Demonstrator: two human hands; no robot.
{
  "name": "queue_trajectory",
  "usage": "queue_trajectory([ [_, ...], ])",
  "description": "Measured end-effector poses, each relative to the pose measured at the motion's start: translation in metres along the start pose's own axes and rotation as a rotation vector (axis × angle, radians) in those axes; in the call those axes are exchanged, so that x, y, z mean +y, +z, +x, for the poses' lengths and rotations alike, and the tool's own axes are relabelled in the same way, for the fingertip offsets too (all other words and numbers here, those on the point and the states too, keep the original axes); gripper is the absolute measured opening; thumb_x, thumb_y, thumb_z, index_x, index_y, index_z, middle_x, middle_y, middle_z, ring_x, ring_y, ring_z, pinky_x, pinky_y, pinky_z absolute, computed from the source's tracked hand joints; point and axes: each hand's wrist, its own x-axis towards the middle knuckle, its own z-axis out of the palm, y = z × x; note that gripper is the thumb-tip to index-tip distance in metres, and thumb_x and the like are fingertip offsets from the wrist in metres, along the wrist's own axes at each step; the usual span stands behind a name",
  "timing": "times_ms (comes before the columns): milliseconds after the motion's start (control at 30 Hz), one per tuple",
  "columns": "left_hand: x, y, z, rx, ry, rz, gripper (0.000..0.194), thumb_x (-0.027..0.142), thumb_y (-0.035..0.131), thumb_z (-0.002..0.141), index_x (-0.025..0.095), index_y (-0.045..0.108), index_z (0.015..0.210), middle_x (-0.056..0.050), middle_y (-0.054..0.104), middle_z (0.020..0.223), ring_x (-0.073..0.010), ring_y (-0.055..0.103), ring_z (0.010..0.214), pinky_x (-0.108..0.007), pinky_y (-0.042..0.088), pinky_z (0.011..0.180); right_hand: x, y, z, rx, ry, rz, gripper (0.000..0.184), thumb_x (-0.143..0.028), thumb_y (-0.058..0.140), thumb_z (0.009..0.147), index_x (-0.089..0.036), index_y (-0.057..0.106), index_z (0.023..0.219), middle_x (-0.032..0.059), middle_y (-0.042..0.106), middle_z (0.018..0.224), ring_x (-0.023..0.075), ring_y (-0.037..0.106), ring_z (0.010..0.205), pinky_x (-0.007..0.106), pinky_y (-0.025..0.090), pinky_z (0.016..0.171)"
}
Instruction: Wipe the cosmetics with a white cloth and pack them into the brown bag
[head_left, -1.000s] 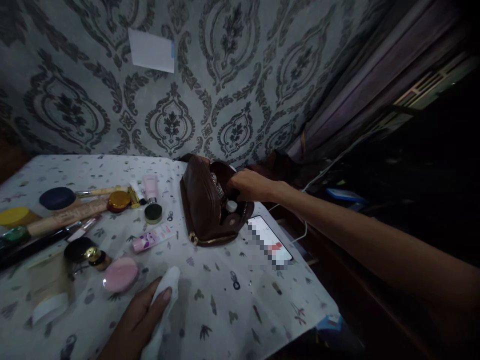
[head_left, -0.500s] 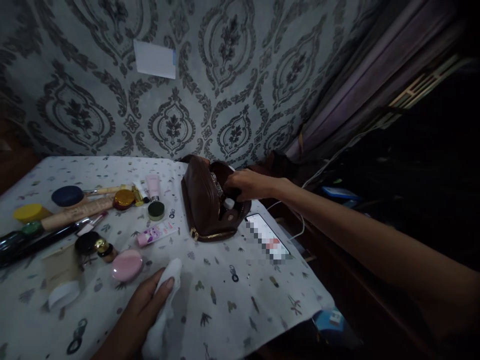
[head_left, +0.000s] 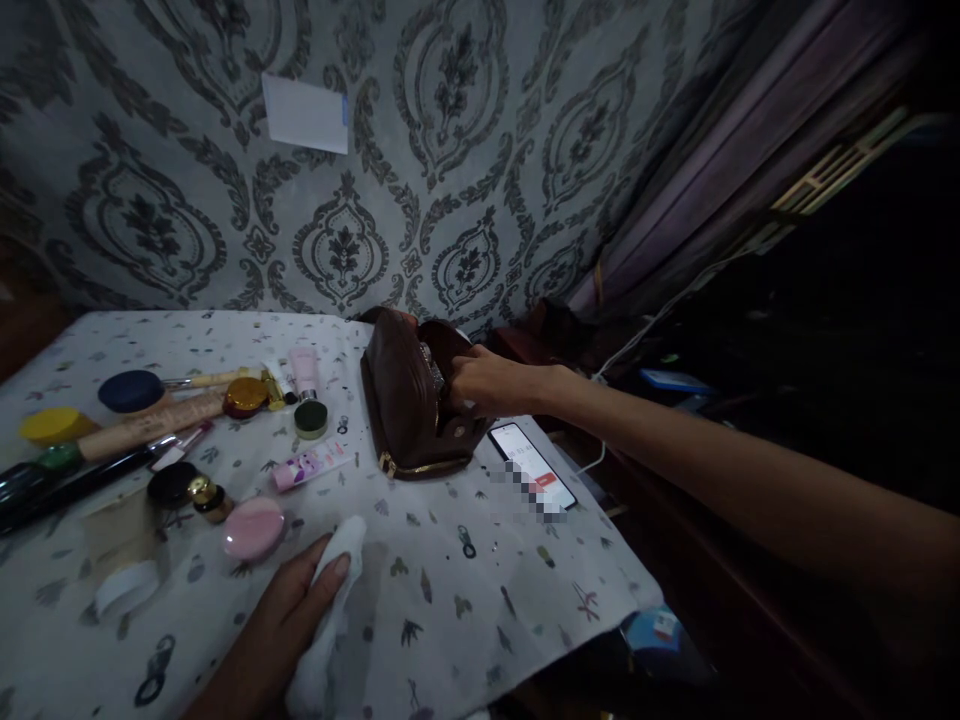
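A brown zip-up cosmetic bag (head_left: 405,400) stands unzipped on the patterned tablecloth, near the wall. My right hand (head_left: 487,382) reaches into its opening from the right. The fingers are bent down inside, and their tips and anything in them are hidden. A silvery item (head_left: 432,368) shows at the bag's mouth. At the front, my left hand (head_left: 292,610) is closed on a white cloth (head_left: 334,605), pinched between thumb and fingers. Just left of it lies a pink round compact (head_left: 254,528). A small pink and white tube (head_left: 309,466) rests between the compact and the bag.
A phone (head_left: 531,465) with a lit screen lies right of the bag, close to the table edge. Cosmetics spread over the left side include a dark blue round case (head_left: 132,390), a black round lid (head_left: 174,484) and a beige tube (head_left: 120,545). A white cable (head_left: 652,325) hangs at right.
My right hand has shifted slightly lower in the bag, and the white cap seen beneath it before is now covered. My left hand keeps its hold on the cloth.
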Motion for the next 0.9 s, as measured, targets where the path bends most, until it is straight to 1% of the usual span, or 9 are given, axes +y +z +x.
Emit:
queue_trajectory([
  [133,0.002,0.0,0.001,-0.035,-0.003,0.036,0.066,0.071,0.056,0.083,0.022,0.072,0.124,-0.003,0.072,0.127,-0.0319,0.061,0.122,-0.035,0.052,0.102,-0.005,-0.003,-0.003,-0.047,0.053,-0.027,0.022,-0.011,0.056,0.088,-0.016,0.077,0.09,0.0131,0.074,0.091,0.0259,0.061,0.1,0.034,0.032,0.076],
  [200,0.003,-0.001,0.002,-0.056,0.012,0.04,0.066,0.071,0.055,0.084,0.022,0.072,0.125,-0.003,0.073,0.126,-0.0317,0.061,0.121,-0.035,0.052,0.101,-0.007,-0.001,-0.004,-0.047,0.067,-0.041,0.022,-0.012,0.055,0.09,-0.015,0.077,0.093,0.0141,0.074,0.099,0.027,0.06,0.104,0.034,0.032,0.075],
  [333,0.0,-0.001,0.001,-0.033,0.015,0.02,0.063,0.068,0.056,0.085,0.023,0.071,0.126,-0.003,0.073,0.126,-0.0307,0.061,0.122,-0.034,0.053,0.1,-0.01,0.004,-0.005,-0.017,0.057,-0.047,0.024,-0.011,0.052,0.092,-0.014,0.075,0.098,0.013,0.071,0.115,0.0266,0.058,0.108,0.035,0.032,0.076],
  [467,0.0,-0.001,-0.002,0.012,-0.038,0.037,0.064,0.069,0.056,0.084,0.024,0.07,0.127,-0.002,0.07,0.132,-0.03,0.058,0.127,-0.034,0.049,0.106,-0.011,0.012,-0.005,0.029,-0.001,-0.07,0.02,-0.011,0.054,0.091,-0.012,0.073,0.089,0.0136,0.072,0.106,0.0252,0.057,0.105,0.036,0.033,0.08],
  [567,0.002,-0.002,-0.002,-0.016,-0.066,0.042,0.066,0.068,0.056,0.085,0.021,0.068,0.13,-0.004,0.068,0.135,-0.0308,0.057,0.13,-0.035,0.046,0.11,-0.008,0.021,-0.007,0.081,-0.043,-0.06,0.016,-0.012,0.057,0.087,-0.013,0.072,0.083,0.0133,0.073,0.096,0.0248,0.056,0.101,0.037,0.033,0.084],
  [633,0.004,-0.002,-0.002,-0.022,-0.057,0.046,0.064,0.066,0.056,0.085,0.021,0.069,0.128,-0.004,0.069,0.134,-0.0315,0.056,0.13,-0.035,0.046,0.11,-0.004,0.029,-0.011,0.129,-0.073,-0.031,0.011,-0.016,0.062,0.083,-0.014,0.073,0.083,0.0122,0.073,0.094,0.0252,0.056,0.101,0.039,0.032,0.089],
  [700,0.005,-0.002,-0.002,-0.025,-0.037,0.047,0.062,0.066,0.056,0.085,0.022,0.071,0.126,-0.004,0.07,0.132,-0.0321,0.058,0.128,-0.036,0.048,0.108,-0.001,0.037,-0.017,0.173,-0.118,-0.007,0.014,-0.023,0.067,0.079,-0.015,0.073,0.087,0.0114,0.074,0.098,0.027,0.055,0.105,0.042,0.031,0.096],
  [767,0.004,-0.001,-0.002,-0.013,-0.033,0.05,0.062,0.067,0.057,0.084,0.023,0.072,0.125,-0.003,0.07,0.132,-0.0324,0.059,0.125,-0.036,0.049,0.106,0.001,0.046,-0.021,0.205,-0.171,-0.001,0.023,-0.028,0.071,0.076,-0.017,0.074,0.096,0.0099,0.073,0.104,0.0293,0.052,0.111,0.045,0.028,0.102],
  [900,-0.004,-0.002,-0.004,0.054,-0.08,0.093,0.064,0.067,0.058,0.083,0.023,0.07,0.129,-0.004,0.065,0.139,-0.0335,0.053,0.133,-0.037,0.047,0.108,-0.004,0.065,-0.021,0.293,-0.215,-0.02,0.035,-0.015,0.069,0.079,-0.023,0.072,0.113,0.0075,0.072,0.106,0.0308,0.048,0.119,0.052,0.021,0.109],
])
